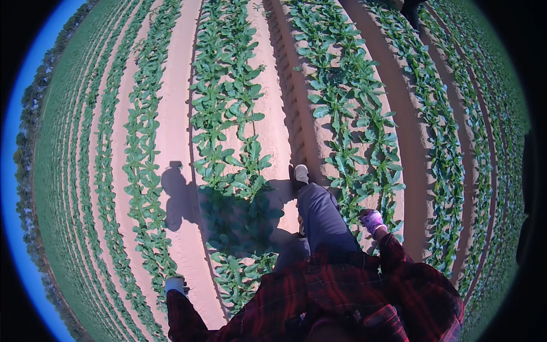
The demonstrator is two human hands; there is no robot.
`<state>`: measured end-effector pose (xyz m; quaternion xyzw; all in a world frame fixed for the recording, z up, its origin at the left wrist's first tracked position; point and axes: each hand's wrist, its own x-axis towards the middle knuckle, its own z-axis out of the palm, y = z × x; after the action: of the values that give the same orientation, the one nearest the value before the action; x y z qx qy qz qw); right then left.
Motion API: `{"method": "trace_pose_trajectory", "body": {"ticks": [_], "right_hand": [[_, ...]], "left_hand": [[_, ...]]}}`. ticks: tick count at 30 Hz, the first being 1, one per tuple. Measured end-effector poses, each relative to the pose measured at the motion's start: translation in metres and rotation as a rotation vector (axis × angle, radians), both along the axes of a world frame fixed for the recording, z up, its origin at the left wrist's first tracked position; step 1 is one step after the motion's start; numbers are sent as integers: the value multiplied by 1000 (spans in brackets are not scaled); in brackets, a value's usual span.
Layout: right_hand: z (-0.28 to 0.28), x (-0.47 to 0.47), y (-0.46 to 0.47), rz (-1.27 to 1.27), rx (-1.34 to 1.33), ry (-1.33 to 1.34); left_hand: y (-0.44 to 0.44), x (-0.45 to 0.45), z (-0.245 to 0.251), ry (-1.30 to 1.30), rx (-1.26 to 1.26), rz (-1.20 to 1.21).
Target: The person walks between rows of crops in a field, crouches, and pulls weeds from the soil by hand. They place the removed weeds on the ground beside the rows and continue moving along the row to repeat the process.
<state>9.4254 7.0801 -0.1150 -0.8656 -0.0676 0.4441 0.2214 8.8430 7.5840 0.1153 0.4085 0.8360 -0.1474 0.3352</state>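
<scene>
My right hand (372, 219), in a pink and purple patterned glove, is low over a bed of broad-leaved green crop plants (342, 160) on the right. Its fingertips are next to the leaves; whether they grip one cannot be made out. Out to the left is my left hand (175, 284), in a pale glove with dark bits at the finger ends. It is nearest a leafy row (147, 209) beside a bare sandy strip, and its grip is unclear. Between my hands grows another double row of leafy plants (228, 115), partly in my shadow.
My leg (322, 213) and light-toed shoe (301, 174) are in the furrow (295, 107) between two raised beds. A dark leg or boot (411, 13), seemingly another person's, shows at the upper right. Trees (32, 141) line the field's far left edge.
</scene>
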Motion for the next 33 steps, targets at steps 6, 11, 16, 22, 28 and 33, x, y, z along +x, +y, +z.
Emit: {"method": "trace_pose_trajectory", "body": {"ticks": [6,11,16,22,28,33], "right_hand": [[-45,99,24,-383,-67,160],[-93,223,88,295,-325,-116],[-98,354,229,-182,-132,-64],[-30,405,349,-61,87,-175],[29,496,359,-32,-24,-164],[53,603,363,-380,79,-171]], "left_hand": [[72,189,-36,-238,-73,-137],[200,303,-15,-86,-141,-115],[286,320,55,179,-14,-14],[303,382,-4,71,-34,-260],[317,555,-184,-189,-35,-688],[324,677,-261,-572,-120,-654]]}}
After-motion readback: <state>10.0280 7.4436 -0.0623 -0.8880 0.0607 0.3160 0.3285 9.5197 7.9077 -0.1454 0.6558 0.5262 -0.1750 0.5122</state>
